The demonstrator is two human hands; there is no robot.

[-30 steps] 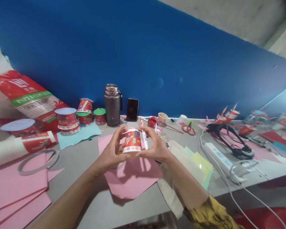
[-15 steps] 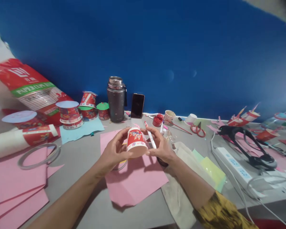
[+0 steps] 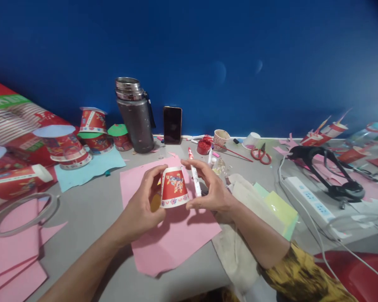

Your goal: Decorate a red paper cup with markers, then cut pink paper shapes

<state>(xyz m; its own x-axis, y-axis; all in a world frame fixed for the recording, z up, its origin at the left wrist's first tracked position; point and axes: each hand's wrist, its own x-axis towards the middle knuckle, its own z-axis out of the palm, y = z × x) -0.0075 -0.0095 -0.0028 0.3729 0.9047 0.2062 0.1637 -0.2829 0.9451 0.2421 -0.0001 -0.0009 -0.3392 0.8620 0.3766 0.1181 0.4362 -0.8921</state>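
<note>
Between my two hands a red and white paper cup with printed figures is held upside down, its wide rim below, above a pink sheet of paper. My left hand curves round the cup's left side, fingers behind it and thumb low near the rim. My right hand steadies the cup's right side with thumb and fingertips. Tucked in that same hand is a white marker with a red-patterned end pointing up.
Left lie decorated cups, a blue sheet, a grey ring and pink sheets. Behind stand a steel flask and a phone. Right are scissors, a cloth, a power strip and a black headset.
The cup has turned in my hands: its rim, tilted toward me before, now faces down and more of the printed side shows. The view has shifted somewhat to the right.
</note>
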